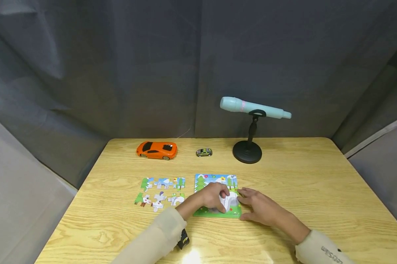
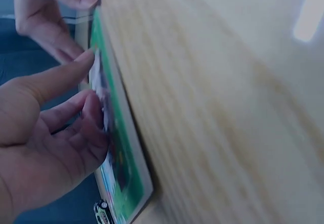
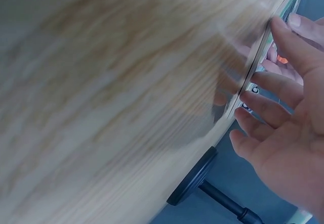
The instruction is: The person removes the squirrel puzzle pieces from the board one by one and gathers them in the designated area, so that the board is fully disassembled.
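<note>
A puzzle board (image 1: 218,214) with a green, blue and white forest picture lies on the wooden table. My left hand (image 1: 214,196) is over its middle, thumb and bent fingers spread apart with their tips down on the picture; in the left wrist view the left hand (image 2: 61,128) shows no piece between thumb and fingers. At the board's right edge, my right hand (image 1: 259,207) rests with its fingers fairly straight, fingertips along the rim. The right wrist view shows the right hand (image 3: 288,113) at that edge. Part of the picture is hidden under the left hand.
Several loose jigsaw pieces (image 1: 158,197) lie left of the board in two rows. Behind stand an orange toy car (image 1: 157,150), a small green toy car (image 1: 203,152) and a light blue microphone (image 1: 265,109) on a black stand (image 1: 247,152). Dark curtains (image 1: 152,73) enclose the table.
</note>
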The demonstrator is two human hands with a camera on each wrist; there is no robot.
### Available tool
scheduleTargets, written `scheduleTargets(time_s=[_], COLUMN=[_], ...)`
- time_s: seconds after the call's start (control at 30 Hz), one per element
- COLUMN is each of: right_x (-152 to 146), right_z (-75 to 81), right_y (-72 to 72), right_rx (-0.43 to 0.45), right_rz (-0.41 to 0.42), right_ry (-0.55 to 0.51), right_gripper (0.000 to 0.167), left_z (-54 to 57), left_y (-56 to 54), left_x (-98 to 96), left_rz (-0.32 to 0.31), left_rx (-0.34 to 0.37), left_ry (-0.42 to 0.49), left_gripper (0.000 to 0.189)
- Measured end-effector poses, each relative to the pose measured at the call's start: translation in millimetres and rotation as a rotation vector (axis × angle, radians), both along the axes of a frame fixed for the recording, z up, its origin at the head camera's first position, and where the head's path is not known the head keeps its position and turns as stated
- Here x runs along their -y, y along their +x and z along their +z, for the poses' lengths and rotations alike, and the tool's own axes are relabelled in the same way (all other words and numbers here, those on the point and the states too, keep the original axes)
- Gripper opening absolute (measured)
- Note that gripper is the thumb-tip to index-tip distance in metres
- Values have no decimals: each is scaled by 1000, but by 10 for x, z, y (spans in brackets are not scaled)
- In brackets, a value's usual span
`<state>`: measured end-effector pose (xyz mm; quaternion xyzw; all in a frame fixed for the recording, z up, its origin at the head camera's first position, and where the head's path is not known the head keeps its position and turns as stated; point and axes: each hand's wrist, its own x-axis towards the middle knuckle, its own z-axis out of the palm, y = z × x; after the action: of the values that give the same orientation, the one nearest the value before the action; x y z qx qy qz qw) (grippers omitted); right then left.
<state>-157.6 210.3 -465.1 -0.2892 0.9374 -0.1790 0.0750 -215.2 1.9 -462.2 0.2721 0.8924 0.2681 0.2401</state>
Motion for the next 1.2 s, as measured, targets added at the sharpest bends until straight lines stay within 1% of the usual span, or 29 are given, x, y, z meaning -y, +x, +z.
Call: scheduleTargets(time_s=[0.1,0.17,0.37,0.6,0.83,0.93,1.1,1.2], right_x=[10,14,18,28,31,30,26,25], right_z=[5,3,-4,17,18,18,14,5], right_y=[-8,-12,-19,-14,-16,-19,-25,-29], right_rx=[-7,-8,-18,-19,-25,-22,-22,-23], right_rz=[-3,-2,-4,0,-8,-11,-9,-3], right_ry=[9,10,17,17,32,38,39,36], right_gripper=[64,64,63,62,62,62,62,62], left_z=[-4,-6,-9,-23,-18,-21,-31,-38], left_y=[37,52,67,66,62,68,77,82], left_x=[-14,-18,-25,-34,-61,-59,-54,-63], left_rz=[4,12,45,80,97,94,95,104], left_rx=[-40,-50,-31,15,16,8,-19,-37], left_ry=[12,22,46,64,57,61,108,127], left_gripper=[44,44,45,46,49,42,16,9])
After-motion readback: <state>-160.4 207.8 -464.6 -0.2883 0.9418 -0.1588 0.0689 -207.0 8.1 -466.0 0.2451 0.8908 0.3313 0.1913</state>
